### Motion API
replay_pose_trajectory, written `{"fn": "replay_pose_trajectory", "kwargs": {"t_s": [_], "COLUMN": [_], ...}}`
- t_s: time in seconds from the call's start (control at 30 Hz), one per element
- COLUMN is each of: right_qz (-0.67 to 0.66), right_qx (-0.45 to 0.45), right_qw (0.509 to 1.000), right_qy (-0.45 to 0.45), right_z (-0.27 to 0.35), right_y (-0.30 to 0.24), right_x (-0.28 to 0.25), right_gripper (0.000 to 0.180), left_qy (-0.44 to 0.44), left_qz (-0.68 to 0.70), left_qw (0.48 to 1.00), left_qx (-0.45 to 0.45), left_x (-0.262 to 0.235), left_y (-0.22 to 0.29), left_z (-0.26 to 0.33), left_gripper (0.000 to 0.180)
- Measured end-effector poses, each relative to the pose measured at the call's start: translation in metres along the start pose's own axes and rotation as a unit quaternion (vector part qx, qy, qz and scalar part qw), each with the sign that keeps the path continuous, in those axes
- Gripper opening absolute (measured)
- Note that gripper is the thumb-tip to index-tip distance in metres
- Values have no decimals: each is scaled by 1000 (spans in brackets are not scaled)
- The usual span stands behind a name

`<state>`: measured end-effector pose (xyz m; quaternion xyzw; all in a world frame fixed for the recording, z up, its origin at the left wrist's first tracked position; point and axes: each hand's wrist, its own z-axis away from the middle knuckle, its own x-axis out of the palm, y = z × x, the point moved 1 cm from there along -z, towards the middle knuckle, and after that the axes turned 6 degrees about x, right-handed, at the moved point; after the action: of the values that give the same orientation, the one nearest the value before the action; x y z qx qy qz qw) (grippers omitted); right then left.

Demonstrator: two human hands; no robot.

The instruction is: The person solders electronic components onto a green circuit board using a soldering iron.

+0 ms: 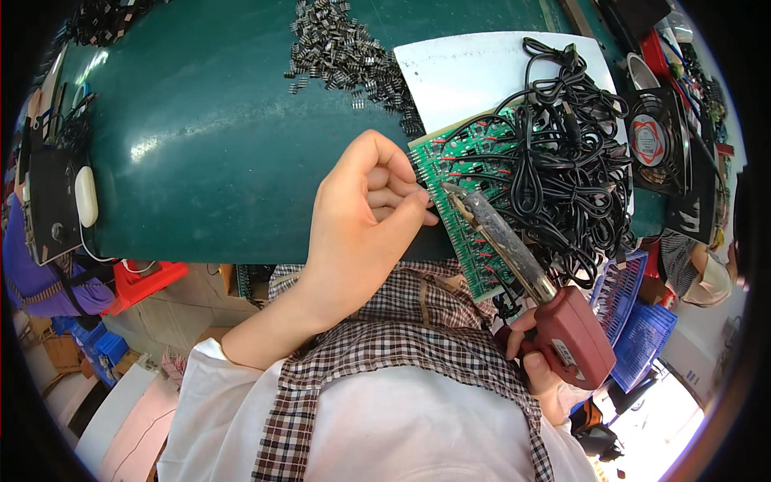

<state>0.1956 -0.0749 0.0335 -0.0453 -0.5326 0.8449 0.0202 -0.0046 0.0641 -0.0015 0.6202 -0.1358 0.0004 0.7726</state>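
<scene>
White cloth shirtfront (pixel 385 430) nearest, I saw the right hand (pixel 540 376) gripping a maroon soldering gun (pixel 572 337), left hand (pixel 361 225) narrowed, hold unclear, beside a green circuit board (pixel 470 246), likely stiff, best edge-held.

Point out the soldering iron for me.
In the head view, the soldering iron is right of centre, gripped in the right hand, its tip over the green circuit board and left of the black cable bundles.
</scene>
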Motion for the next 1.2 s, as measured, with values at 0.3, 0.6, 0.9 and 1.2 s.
{"fn": "replay_pose_trajectory", "kwargs": {"t_s": [0.3, 0.6, 0.9, 1.2], "right_qz": [31, 33, -93, 59], "right_qx": [6, -4, 50, -45], "right_qw": [999, 999, 994, 997], "right_qy": [-16, 12, 6, -7], "right_z": [-3, -5, 1, 6], "right_y": [-1, -1, 8, 30], "right_x": [0, 4, -5, -17], "right_gripper": [66, 70, 60, 29], "left_qy": [19, 22, 13, 21], "left_qz": [30, 36, -34, -48], "left_qw": [999, 999, 999, 998], "left_qx": [1, 5, 29, 34], "left_x": [3, 7, 5, 6], "left_y": [-1, -6, -8, -9], "left_z": [-1, 1, -1, -1], "left_gripper": [14, 14, 15, 16]}}
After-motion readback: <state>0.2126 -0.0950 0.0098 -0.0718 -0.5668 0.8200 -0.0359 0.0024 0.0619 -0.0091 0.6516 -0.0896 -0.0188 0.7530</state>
